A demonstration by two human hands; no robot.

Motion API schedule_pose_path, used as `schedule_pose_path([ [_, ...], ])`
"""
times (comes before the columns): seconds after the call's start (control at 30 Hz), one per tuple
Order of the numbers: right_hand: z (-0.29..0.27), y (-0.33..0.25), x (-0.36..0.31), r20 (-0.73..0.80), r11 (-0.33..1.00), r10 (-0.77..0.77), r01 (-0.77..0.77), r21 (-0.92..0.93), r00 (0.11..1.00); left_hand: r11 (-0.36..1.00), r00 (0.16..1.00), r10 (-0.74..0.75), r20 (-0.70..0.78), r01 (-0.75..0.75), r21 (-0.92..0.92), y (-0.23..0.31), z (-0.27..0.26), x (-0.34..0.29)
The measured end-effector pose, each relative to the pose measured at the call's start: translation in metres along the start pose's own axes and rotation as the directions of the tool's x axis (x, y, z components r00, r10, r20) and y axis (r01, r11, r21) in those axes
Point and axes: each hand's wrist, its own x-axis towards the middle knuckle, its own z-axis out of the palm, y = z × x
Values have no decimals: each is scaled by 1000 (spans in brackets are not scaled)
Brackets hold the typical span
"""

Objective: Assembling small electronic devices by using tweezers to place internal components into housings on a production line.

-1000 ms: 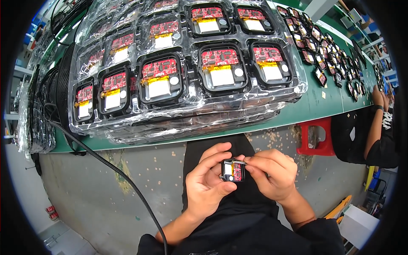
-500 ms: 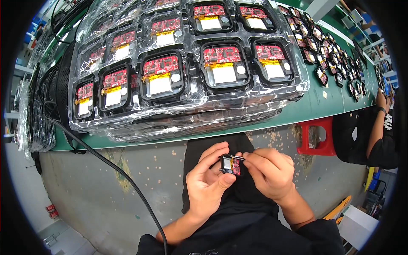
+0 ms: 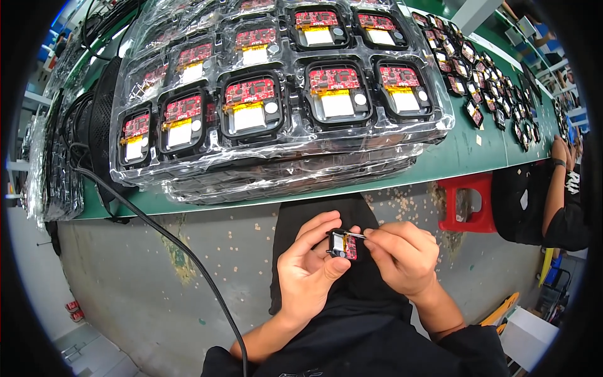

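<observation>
Both forearms come up from lower edge, hands meeting over the lap, just below the green table edge (image 3: 465,160). L hand (image 3: 308,270) cupped, fingers curled, thumb pressed in toward R. R hand (image 3: 402,254) fisted, thumb + forefinger pinched, pointing left, touching L fingertips.

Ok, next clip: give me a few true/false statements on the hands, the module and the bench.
1. The left hand holds a small module with a red board. True.
2. The right hand rests on the green bench. False: it is at the module, pinching a thin metal tool.
3. Clear trays of modules sit stacked on the bench. True.
4. The red stool stands on the bench. False: it stands on the floor below it.
</observation>
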Motion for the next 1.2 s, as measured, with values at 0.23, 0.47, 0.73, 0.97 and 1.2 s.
schedule_pose_path([
  [0.23,6,0,-4,-2,997,65,-65,41,998,1000,1000,-28,6,28,-2,-3,-5,-2],
  [0.47,5,-1,-2,61,996,-55,58,-65,997,999,999,-41,-9,41,-5,-8,-12,-5],
  [0.73,1,-4,-2,28,999,33,-33,18,999,1000,998,26,59,-26,-4,-4,-11,-3],
  [0.97,-3,-7,0,126,959,214,-233,161,969,1000,998,8,62,-8,-2,-3,-10,-3],
  [1.2,5,-5,-4,36,990,-46,51,-135,998,999,998,-32,59,34,-34,-3,-11,-4],
])
